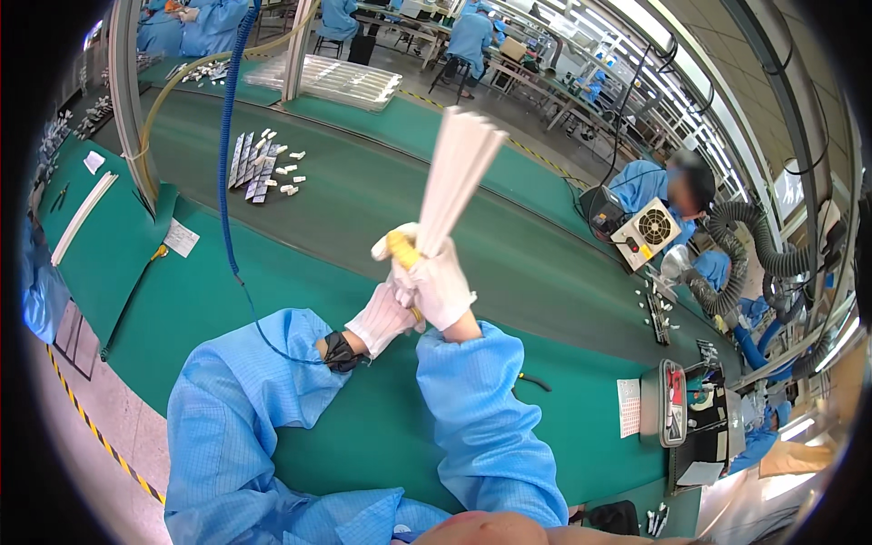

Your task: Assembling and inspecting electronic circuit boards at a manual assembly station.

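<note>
Both my hands wear white gloves and are together over the green worktop. My right hand is wrapped round a bundle of long white strips, which stands up tilted to the right, its top fanned and blurred. My left hand is closed lower down, pressed against the right at the bundle's lower end; its fingers are partly hidden. A yellow finger covering shows on the glove beside the strips. A black wrist strap on my left wrist joins a blue coiled cord.
A dark conveyor belt crosses beyond my hands, carrying striped pieces and small white parts. Dark-handled pliers lie by my right sleeve. An ionizing fan and a tool bin stand right. White strips lie left.
</note>
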Tool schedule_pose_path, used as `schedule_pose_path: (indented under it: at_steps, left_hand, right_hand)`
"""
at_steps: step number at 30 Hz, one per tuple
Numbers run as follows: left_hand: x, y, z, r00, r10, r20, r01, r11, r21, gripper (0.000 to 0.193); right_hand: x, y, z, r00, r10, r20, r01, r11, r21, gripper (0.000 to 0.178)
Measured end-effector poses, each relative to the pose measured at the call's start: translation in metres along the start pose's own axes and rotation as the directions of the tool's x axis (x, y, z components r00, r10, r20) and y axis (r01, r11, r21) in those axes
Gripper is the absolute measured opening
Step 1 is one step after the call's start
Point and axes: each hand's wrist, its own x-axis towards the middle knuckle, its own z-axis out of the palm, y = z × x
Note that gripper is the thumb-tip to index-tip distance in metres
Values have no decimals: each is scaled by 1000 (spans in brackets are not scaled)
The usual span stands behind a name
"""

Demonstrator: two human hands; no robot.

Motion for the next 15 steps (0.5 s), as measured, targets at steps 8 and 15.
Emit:
schedule_pose_path:
  at_steps: [8,15]
  left_hand:
    - [8,41,-12,963,38,-266,-75,988,-134,17]
    - [31,-10,-10,816,29,-578,-276,898,-344,43]
  right_hand:
    - [-12,-28,-16,999,7,-35,-7,1000,6,36]
    - [11,22,-11,972,-229,-52,198,918,-345,23]
